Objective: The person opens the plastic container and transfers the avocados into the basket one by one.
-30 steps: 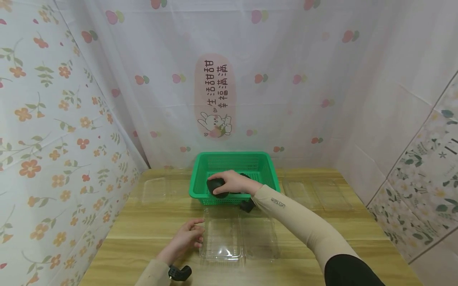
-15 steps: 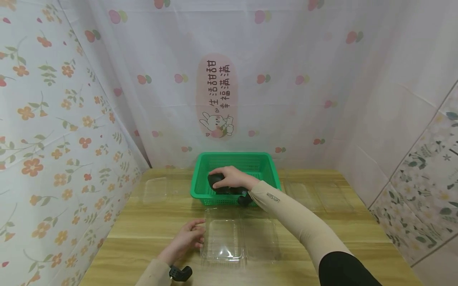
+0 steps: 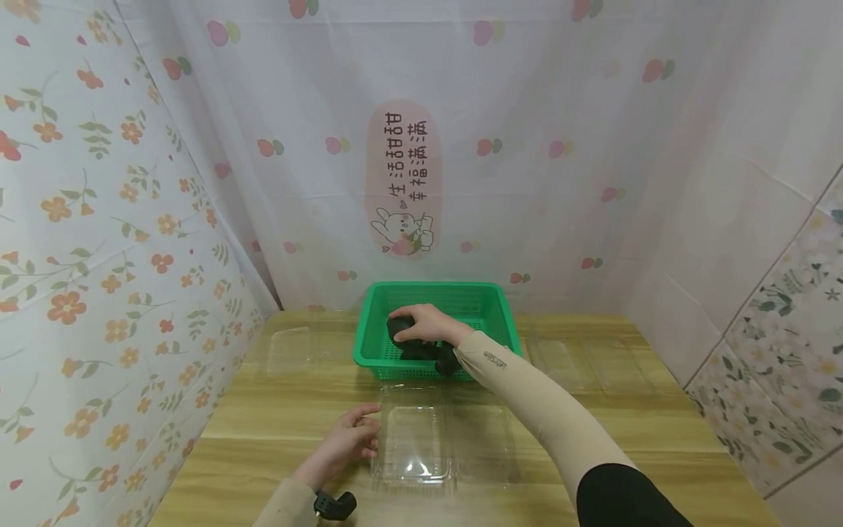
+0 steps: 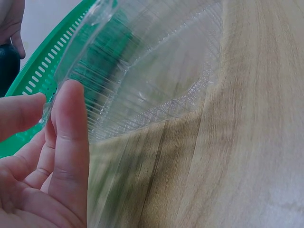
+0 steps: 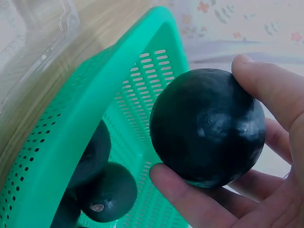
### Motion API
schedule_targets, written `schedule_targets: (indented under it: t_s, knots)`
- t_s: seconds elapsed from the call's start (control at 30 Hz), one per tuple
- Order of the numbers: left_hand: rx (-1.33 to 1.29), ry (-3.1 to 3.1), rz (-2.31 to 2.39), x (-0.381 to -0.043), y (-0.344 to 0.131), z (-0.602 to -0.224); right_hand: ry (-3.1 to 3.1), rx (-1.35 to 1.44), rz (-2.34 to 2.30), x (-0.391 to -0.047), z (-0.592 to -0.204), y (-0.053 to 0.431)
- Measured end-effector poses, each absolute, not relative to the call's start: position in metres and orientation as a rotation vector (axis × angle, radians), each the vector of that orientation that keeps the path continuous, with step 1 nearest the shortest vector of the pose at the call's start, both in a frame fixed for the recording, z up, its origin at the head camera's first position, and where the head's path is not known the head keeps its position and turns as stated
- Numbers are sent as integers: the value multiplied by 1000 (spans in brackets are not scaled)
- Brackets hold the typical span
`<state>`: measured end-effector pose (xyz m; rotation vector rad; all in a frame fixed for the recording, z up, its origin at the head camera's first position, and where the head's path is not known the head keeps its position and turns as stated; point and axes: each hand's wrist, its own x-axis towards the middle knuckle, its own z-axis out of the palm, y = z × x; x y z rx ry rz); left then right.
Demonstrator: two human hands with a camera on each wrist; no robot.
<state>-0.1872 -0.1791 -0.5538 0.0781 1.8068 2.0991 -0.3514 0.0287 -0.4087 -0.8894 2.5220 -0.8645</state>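
Observation:
My right hand [image 3: 426,323] holds a dark, glossy round fruit [image 5: 207,127] between thumb and fingers over the green basket [image 3: 364,329]. In the right wrist view, several similar dark fruits lie inside the basket, one fruit [image 5: 107,192] showing a pale scar at its end. My left hand [image 3: 349,438] is at the left edge of an open clear plastic clamshell box [image 3: 416,443] on the wooden table. Seen from the left wrist, thumb [image 4: 21,111] and forefinger pinch the box's thin rim. The fruit's exact kind cannot be told.
More clear plastic boxes lie on the wooden table [image 3: 250,417]: one box [image 3: 288,350] at the back left, others [image 3: 619,366] at the back right. A printed curtain [image 3: 316,183] hangs behind the basket, with further curtains along both sides.
My right hand has moved slightly back with the dark fruit, from over the basket's front rim to over its inside. The left hand stays at the box. The head view has shifted slightly.

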Motion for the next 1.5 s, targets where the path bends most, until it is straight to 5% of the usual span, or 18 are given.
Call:
schedule_targets:
  t_s: [1.5]
  knots:
    - [66,1800,2096,-188,-180,-554,2617,-822,-874,-367,-444,-5]
